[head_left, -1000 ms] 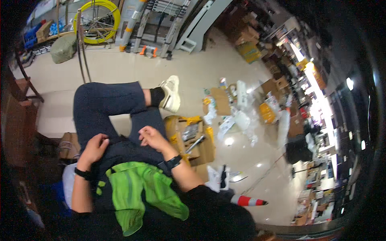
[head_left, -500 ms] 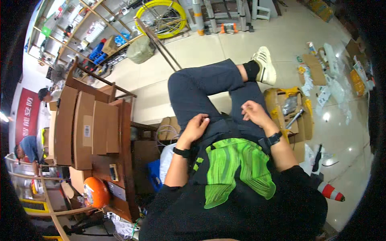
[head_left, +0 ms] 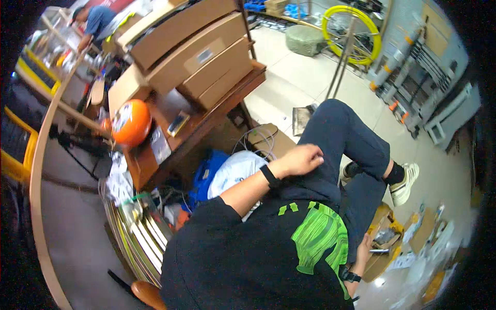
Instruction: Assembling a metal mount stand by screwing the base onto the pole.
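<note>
My left hand (head_left: 304, 159), with a dark band on its wrist, is above my left thigh, its fingers curled in and nothing visible in them. My right hand (head_left: 365, 252) is low beside my right thigh, next to an open cardboard box (head_left: 376, 267) with yellow tape. Its fingers are partly hidden, so what they do is unclear. In the box are a clear plastic bag (head_left: 383, 235) and a silver rod-like item (head_left: 379, 251). My legs in dark trousers (head_left: 330, 129) are crossed.
On my left a wooden desk (head_left: 219, 114) bears stacked cardboard boxes (head_left: 206, 57) and an orange helmet (head_left: 132, 123). A white bag (head_left: 238, 173) and a blue item (head_left: 206, 178) lie below. A yellow reel (head_left: 376, 36) stands far off. Another person (head_left: 98, 23) bends at the far left.
The view has swung left, toward the desk. My right hand has gone from over my lap to beside my right thigh, near the box. The left hand stays over my left thigh.
</note>
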Demonstrator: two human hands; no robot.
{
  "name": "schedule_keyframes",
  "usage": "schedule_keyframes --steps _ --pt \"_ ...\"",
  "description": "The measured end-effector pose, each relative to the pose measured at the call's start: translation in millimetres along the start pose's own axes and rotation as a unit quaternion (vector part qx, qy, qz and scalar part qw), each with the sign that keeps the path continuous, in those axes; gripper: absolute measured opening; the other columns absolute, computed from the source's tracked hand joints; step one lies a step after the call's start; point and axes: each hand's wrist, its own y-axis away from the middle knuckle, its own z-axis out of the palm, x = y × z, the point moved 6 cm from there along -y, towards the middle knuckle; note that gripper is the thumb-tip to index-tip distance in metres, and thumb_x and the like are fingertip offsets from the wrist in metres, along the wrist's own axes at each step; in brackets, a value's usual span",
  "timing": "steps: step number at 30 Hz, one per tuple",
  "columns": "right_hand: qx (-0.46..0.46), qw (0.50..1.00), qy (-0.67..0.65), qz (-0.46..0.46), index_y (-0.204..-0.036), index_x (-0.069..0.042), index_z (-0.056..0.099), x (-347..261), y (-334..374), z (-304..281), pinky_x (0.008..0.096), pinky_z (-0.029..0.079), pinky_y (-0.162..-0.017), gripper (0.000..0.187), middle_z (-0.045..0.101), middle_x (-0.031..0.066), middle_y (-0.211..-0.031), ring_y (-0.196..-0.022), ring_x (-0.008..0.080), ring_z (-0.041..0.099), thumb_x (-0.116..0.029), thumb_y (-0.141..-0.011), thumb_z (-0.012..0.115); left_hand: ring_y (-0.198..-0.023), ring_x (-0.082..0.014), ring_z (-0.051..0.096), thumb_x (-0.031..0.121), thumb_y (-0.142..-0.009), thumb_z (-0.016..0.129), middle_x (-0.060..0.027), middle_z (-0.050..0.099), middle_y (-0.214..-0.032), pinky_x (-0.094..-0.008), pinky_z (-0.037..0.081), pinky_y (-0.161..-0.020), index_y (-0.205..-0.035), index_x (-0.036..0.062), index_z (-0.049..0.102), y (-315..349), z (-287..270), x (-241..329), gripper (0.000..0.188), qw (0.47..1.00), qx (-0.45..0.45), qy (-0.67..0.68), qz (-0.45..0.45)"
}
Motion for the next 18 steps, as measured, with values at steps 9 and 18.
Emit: schedule_keyframes --steps 9,18 --pt "0.042 0.999 -0.019 -0.02 -0.11 0.002 0.05 -100 -6 -41 0.037 0.043 -0.08 0.036 0.06 0.0213 -0.096 -0.09 0.0314 0.057 -0.03 -0.093 0.046 -0.075 -0.0364 0.062 0.032 -0.083 0.048 -0.017 0.064 -0.08 -0.0475 0.049 -0.068 -0.079 0.0071 0.065 145 -232 -56 0.031 0.78 0.418 -0.335 -0.323" --pt "0.038 0.999 0.01 0.007 -0.107 0.002 0.051 -111 -5 -41 0.0372 0.043 -0.084 0.034 0.059 0.0211 -0.101 -0.094 0.0323 0.057 -0.028 -0.093 0.045 -0.122 -0.0432 0.031 0.043 -0.085 0.046 -0.0201 0.026 -0.137 -0.0583 0.031 -0.095 -0.132 0.0109 0.034 282 -293 -111 0.058 0.592 0.294 -0.255 -0.706"
